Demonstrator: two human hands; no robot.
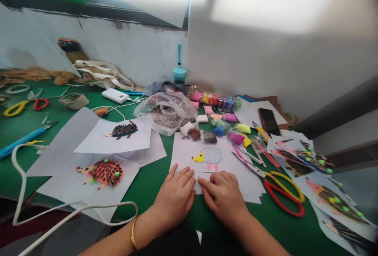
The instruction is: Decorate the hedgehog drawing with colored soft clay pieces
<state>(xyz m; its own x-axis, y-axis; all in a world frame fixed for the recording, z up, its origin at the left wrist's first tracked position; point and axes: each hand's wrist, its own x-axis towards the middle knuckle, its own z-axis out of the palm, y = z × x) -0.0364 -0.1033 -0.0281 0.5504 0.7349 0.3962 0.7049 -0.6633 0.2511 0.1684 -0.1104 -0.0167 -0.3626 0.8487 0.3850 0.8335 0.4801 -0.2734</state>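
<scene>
A sheet of white paper (pixel 180 150) lies in front of me with a hedgehog picture (pixel 211 157) on it: yellow face, blue-dotted body, pink feet. My left hand (pixel 176 193) rests flat on the paper's lower left part, fingers stretched out and holding nothing. Opposite it, my right hand (pixel 221 193) rests on the paper with the index finger extended and the other fingers bent. A tiny dark bit (pixel 199 177) shows at that fingertip, too small to name. Index finger and thumb are apart. Both hands are just below the hedgehog.
Scissors (pixel 283 193) with red and yellow handles lie to the right, near finished hedgehog pictures (pixel 336 199). Behind the paper are clay packets (pixel 230 117) and a plastic bag (pixel 165 110). At left are a seed-covered hedgehog (pixel 103 172) and a white cable (pixel 79 209).
</scene>
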